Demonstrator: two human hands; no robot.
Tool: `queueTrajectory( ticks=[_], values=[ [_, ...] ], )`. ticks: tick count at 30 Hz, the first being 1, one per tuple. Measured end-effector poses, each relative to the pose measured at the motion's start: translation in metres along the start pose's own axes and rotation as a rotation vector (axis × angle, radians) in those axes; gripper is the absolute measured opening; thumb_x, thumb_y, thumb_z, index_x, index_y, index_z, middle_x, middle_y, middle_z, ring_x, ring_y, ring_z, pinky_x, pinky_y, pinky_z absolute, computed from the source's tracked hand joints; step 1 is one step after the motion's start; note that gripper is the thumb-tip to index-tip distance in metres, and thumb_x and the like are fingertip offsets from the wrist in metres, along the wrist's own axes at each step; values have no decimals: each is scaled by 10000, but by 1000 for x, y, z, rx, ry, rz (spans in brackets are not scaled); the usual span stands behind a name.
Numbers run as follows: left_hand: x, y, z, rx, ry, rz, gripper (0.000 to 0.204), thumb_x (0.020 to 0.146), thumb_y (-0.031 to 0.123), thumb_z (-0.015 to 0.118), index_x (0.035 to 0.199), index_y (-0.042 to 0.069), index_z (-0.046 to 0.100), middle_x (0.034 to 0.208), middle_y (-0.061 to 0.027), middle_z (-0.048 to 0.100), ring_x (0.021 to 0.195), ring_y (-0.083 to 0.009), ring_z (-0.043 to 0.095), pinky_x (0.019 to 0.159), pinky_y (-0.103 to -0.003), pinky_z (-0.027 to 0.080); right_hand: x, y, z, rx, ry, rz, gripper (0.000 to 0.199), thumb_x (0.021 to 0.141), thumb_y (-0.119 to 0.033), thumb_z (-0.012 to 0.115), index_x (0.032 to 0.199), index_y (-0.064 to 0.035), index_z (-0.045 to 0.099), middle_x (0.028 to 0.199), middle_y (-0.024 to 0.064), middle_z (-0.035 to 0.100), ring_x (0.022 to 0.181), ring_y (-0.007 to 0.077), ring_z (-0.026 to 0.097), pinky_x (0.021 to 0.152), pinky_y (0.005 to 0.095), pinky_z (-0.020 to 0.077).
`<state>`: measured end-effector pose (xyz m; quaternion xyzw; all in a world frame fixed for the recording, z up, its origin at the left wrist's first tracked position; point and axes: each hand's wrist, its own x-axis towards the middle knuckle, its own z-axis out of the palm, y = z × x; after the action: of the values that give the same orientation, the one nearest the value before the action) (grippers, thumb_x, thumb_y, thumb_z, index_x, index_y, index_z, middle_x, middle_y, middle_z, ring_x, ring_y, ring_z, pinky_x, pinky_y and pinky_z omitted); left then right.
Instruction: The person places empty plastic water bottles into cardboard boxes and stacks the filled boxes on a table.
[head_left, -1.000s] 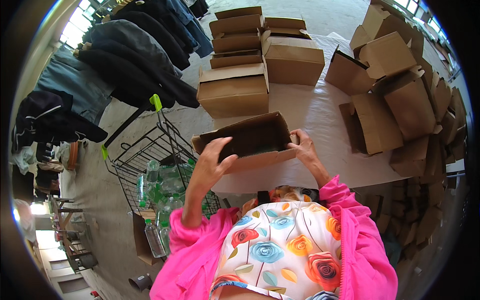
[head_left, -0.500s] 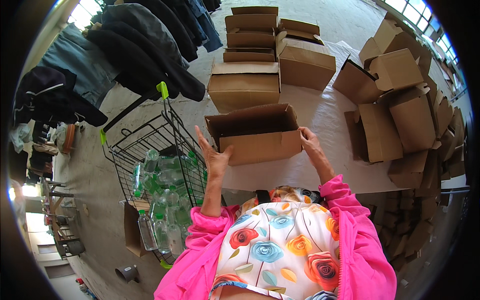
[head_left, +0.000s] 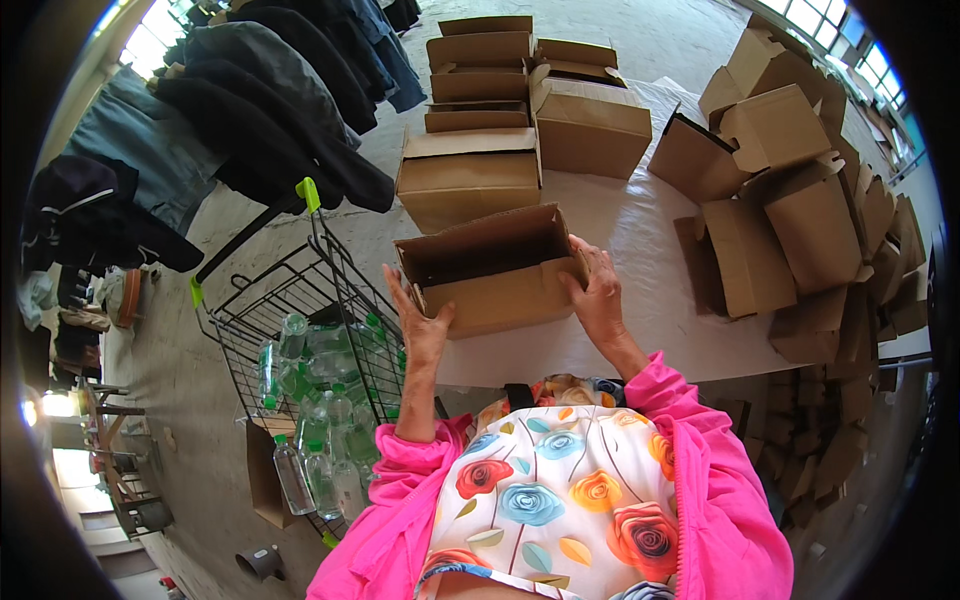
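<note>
An open-topped brown cardboard box [head_left: 510,302] is held between my two hands near the front of the white-covered table. My left hand [head_left: 418,325] grips its left end, with the fingers along the side and the thumb on the front panel. At the right end my right hand [head_left: 602,298] has its thumb against the front and its fingers over the side wall. The inside of the box is partly in shadow, and I see nothing in it.
Several open cardboard boxes [head_left: 468,185] stand behind it. A heap of more boxes [head_left: 745,250] lies to the right. At left are a wire shopping cart [head_left: 255,330] with green-capped plastic bottles [head_left: 320,400] and hanging dark clothes [head_left: 250,120]. The table [head_left: 640,220] has a white plastic sheet.
The box has turned slightly and shifted a little left in view. My right hand has moved from the corner to a fuller grip, its thumb now on the front panel.
</note>
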<state>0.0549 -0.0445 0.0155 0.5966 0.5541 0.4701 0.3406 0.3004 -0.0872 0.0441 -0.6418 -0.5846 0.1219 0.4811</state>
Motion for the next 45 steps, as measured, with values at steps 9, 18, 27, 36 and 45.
queueTrajectory(
  ticks=[9,18,27,36,45],
  values=[
    [-2,-9,-20,-119,105,46,965,631,-79,566,1424,120,52,1434,-153,184,1292,-344,245,1043,-393,251,-8,22,13,-318,-207,-321,413,740,-131,578,1144,-54,534,1241,104,486,1167,321,390,966,410,345],
    [39,37,-39,58,-298,240,804,577,35,456,1363,90,290,1385,-126,288,1307,-262,252,1080,-383,169,-10,29,10,-442,-392,-380,747,807,-497,519,1268,76,387,1391,192,292,1328,352,169,1065,448,188],
    [56,43,-52,553,-538,380,415,593,115,548,1000,108,628,1320,-140,314,1226,-362,281,1034,-414,266,-7,17,16,49,-223,-45,815,715,-245,719,1365,-60,263,1376,228,239,1272,369,264,1032,424,272],
    [32,14,3,755,-297,467,803,810,420,583,1407,103,151,1430,-203,151,1317,-363,162,1051,-479,200,-11,44,20,20,-335,2,676,814,-280,628,1372,-131,277,1338,222,305,1245,351,323,1018,395,291],
    [14,-11,-7,-615,-170,-772,601,766,269,669,1264,55,410,1144,-82,525,1031,-200,527,863,-329,456,4,22,-6,970,-607,962,786,802,-423,581,1407,-118,182,1381,90,310,1238,239,347,1011,350,291]
  ],
)
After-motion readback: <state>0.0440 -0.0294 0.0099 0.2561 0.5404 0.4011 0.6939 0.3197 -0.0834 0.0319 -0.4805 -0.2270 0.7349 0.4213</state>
